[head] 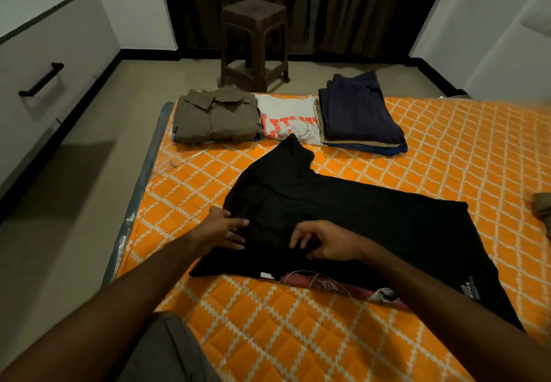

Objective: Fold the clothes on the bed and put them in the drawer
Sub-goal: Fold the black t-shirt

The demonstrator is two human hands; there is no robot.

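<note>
A black t-shirt [343,202] lies spread across the orange quilted bed [465,143], one sleeve pointing toward the far edge. My left hand [225,228] pinches the shirt's left edge near the shoulder. My right hand [325,243] rests on the middle of the shirt with fingers curled into the fabric. A red printed patch [328,284] shows under the shirt's near edge. At the far edge lie three folded piles: an olive shirt [216,116], a white printed t-shirt [287,120] and a stack of dark blue trousers [360,113].
A white drawer unit with a black handle [41,80] stands on the left across a strip of floor. A brown plastic stool [255,43] stands beyond the bed before dark curtains. Another olive cloth [542,207] shows at the bed's right edge.
</note>
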